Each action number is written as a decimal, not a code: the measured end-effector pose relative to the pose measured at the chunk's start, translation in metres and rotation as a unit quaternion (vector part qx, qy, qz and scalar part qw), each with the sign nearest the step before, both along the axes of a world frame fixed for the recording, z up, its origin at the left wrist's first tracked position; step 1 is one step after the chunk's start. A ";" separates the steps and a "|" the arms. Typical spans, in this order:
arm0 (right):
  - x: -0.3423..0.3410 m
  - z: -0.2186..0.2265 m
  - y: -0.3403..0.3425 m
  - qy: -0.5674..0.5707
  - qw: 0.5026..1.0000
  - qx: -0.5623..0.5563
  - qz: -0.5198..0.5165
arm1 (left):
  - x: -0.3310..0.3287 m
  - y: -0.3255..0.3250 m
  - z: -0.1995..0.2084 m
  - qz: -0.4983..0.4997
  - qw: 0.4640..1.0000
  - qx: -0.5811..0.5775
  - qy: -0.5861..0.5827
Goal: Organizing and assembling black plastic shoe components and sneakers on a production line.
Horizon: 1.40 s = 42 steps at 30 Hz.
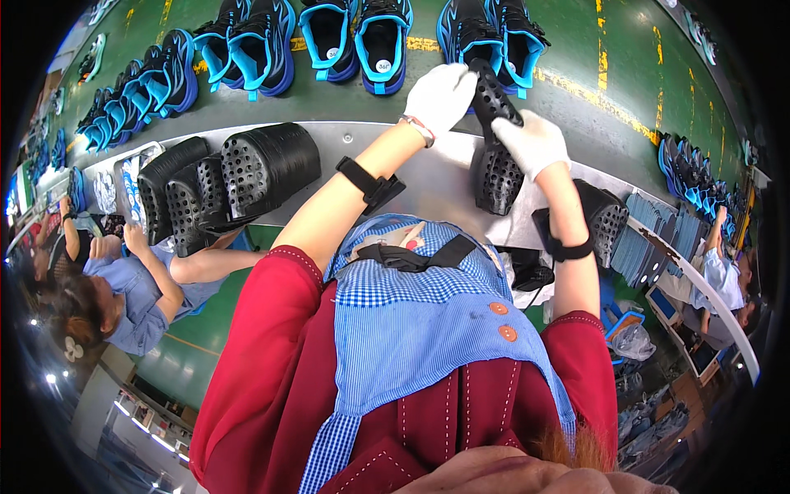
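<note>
Both my hands wear white gloves and are over the grey metal ledge in front of me. My left hand (440, 97) is closed at the far end of a black shoe-shaped plastic form (499, 177) dotted with round holes. My right hand (533, 144) grips the same form around its middle, thumb across the top and the other fingers mostly hidden. The form stands out lengthwise, its wider end toward me. Just beyond my hands, a pair of black sneakers (477, 37) with bright blue lining partly disappears behind the left glove and the form.
More sneakers (383, 41) stand along the green surface (354, 103) with yellow lines. Nested black perforated forms (271, 169) lie left on the ledge (346, 138); others (607, 222) sit by my right forearm, near blue-grey stacked pieces (654, 235). A co-worker (136, 288) sits at left.
</note>
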State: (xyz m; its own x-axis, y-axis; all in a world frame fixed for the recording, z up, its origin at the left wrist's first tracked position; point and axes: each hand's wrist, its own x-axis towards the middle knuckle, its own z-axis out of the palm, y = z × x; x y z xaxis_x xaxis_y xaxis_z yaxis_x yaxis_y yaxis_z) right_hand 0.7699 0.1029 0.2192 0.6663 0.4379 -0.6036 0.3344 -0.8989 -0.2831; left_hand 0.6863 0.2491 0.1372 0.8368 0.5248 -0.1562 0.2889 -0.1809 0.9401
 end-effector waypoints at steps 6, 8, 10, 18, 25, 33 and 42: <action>0.038 -0.018 0.065 -0.084 0.989 -0.104 0.057 | -0.012 -0.003 -0.010 -0.156 0.927 0.340 -0.037; 0.031 -0.026 0.094 -0.127 0.983 -0.120 0.053 | -0.010 -0.004 -0.012 -0.175 0.920 0.351 0.004; 0.031 -0.042 0.108 -0.142 0.984 -0.103 0.017 | -0.002 -0.007 -0.021 -0.168 0.931 0.320 0.049; 0.051 -0.090 0.126 -0.054 0.992 -0.080 0.076 | 0.039 0.011 -0.044 -0.280 0.899 0.231 0.243; 0.067 -0.143 0.126 -0.115 0.981 -0.054 0.146 | 0.054 0.009 -0.047 -0.307 0.869 0.244 0.302; 0.071 -0.114 0.114 -0.043 0.993 -0.009 0.110 | 0.044 -0.001 -0.046 -0.286 0.876 0.297 0.250; -0.025 -0.028 -0.074 -0.069 0.983 0.128 0.111 | 0.015 0.033 -0.032 -0.310 0.810 0.345 0.359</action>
